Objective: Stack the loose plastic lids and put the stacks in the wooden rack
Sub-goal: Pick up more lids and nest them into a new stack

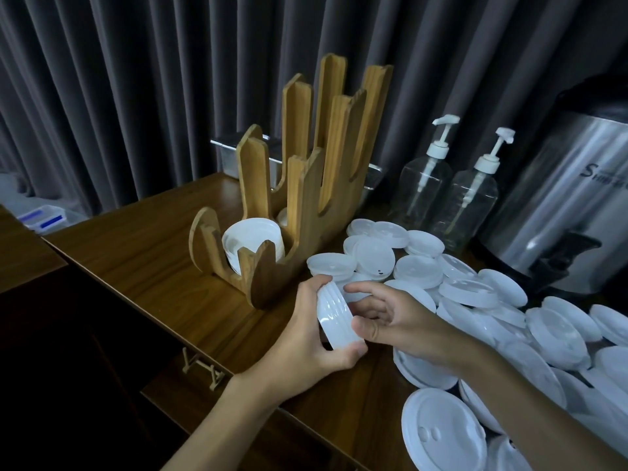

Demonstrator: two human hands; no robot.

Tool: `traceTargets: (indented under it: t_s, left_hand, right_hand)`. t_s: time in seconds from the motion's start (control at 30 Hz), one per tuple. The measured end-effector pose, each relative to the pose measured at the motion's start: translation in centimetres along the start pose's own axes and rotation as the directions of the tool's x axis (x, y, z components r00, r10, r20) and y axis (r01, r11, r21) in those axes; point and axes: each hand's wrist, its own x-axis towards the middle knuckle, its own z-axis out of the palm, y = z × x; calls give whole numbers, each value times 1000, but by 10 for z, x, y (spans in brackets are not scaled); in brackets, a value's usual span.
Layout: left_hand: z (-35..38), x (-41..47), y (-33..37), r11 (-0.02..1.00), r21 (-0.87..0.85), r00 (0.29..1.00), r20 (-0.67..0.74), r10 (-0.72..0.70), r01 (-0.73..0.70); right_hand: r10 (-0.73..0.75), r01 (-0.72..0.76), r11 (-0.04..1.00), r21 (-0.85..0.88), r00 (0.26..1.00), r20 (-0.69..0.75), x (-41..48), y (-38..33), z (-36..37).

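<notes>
Left hand [306,338] is gripping a short lid stack [334,317], right hand [394,317] hovering loose-fingered alongside; rims likely need squaring before racking.

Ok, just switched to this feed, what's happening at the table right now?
A person is sorting plastic lids. The left hand grips a small stack of lids on edge, just in front of the wooden rack. The right hand is beside it with loose fingers. Another stack already sits in the rack's front slot. Many loose lids lie spread over the table to the right.
</notes>
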Motion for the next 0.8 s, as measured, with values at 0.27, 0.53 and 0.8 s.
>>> traceTargets:
  t_s: [0.27, 0.53, 0.8]
  left_hand:
    - [-4, 5, 1, 996, 81, 998, -40, 50, -47]
    - [-15, 3, -9, 996, 30, 978, -194, -76, 84]
    - [-15, 3, -10, 992, 24, 975, -184, -121, 128]
  right_hand:
    - [-8, 6, 1000, 24, 995, 102, 3, -3, -4]
    - [-202, 22, 864, -503, 930, -308, 53, 9, -11]
    - [-238, -14, 718, -696, 935, -264, 84, 9, -8]
